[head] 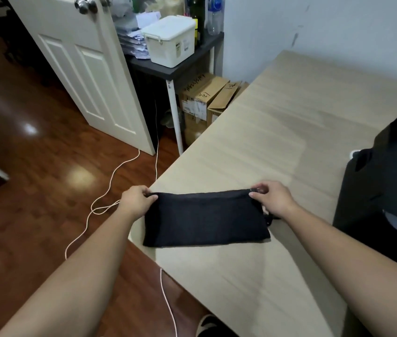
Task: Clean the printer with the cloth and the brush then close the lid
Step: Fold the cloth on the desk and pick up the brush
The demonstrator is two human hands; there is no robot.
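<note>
Left hand (137, 200) and right hand (271, 198) each pinch a top corner of black pouch (204, 220) lying at table (265, 130) edge; uneven pull may drag it floorward.

You get even indoor light, 2 bright glare patches on the glossy floor (30, 129), wide-angle bending at the edges, and slight softness overall.

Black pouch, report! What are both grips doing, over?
Left grip pinches black pouch at its left corner. Right grip pinches the right corner. Printer untouched, off to the right.
</note>
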